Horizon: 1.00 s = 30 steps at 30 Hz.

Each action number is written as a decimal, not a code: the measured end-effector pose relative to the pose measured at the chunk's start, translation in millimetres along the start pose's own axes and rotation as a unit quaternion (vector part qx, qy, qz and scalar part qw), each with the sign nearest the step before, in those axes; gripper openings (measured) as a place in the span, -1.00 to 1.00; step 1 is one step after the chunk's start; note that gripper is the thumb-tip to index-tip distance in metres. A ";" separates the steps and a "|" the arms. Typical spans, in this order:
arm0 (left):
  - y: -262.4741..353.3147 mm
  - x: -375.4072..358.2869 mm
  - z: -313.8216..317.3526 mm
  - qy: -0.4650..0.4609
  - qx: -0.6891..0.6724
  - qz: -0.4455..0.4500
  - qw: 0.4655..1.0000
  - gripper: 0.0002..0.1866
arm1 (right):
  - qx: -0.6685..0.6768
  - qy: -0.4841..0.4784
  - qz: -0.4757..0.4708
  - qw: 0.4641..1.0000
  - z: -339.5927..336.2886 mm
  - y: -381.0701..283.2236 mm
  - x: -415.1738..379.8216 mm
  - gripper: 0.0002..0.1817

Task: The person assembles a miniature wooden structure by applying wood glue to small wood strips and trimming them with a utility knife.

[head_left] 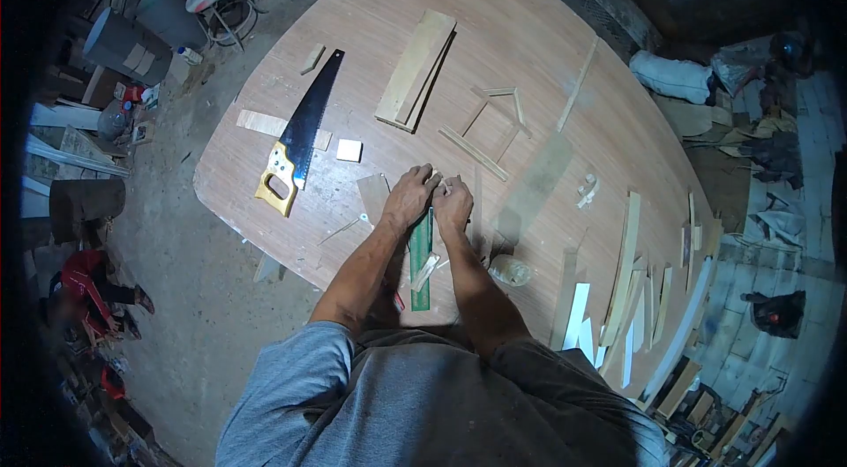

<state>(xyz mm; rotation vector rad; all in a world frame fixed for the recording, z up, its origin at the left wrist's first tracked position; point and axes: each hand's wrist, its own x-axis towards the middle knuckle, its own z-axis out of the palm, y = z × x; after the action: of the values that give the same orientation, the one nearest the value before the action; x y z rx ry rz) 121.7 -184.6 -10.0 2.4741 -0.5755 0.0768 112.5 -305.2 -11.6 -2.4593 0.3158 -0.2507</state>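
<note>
While strip (421, 260) looks long/grn, L fingers (425, 172) & R fingers (453, 188) curl, hold unclear.

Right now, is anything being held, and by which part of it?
Cannot tell: the left hand and right hand, close together near the green strip, hide whatever their grip may hold.

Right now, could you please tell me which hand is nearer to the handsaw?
Left. The left hand is to the right of the handsaw, apart from it; the right hand is beside the left one, farther from the saw.
</note>
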 end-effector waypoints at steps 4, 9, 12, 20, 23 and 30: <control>-0.5 0.4 -0.6 -0.017 -0.005 -0.004 1.000 -0.64 | 0.012 0.006 0.018 1.000 2.5 -0.8 -0.1 -0.85; 1.8 1.1 -4.3 -0.013 -0.014 -0.004 1.000 -0.64 | 0.013 0.007 0.012 1.000 3.3 -0.7 -0.8 -0.87; 2.5 0.9 -6.7 -0.014 -0.005 -0.001 1.000 -0.62 | 0.036 0.027 -0.020 0.999 5.7 2.6 -0.9 -0.88; -2.5 -3.1 -2.0 0.001 -0.112 -0.065 0.992 -0.41 | 0.041 0.011 -0.010 0.999 5.8 4.6 -0.5 -0.90; -4.3 -4.0 -1.6 -0.001 -0.118 -0.089 0.989 -0.36 | 0.044 0.008 -0.009 0.999 6.0 5.2 -0.1 -0.91; -0.3 -2.0 -4.7 -0.008 -0.109 -0.091 0.990 -0.37 | 0.049 0.011 -0.029 0.998 3.4 5.4 -0.2 -0.92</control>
<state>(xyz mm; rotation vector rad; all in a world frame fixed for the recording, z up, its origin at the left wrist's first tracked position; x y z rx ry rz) 120.5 -180.9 -6.7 2.3039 -0.3431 -0.0734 112.3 -307.3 -17.6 -2.3720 0.2361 -0.3105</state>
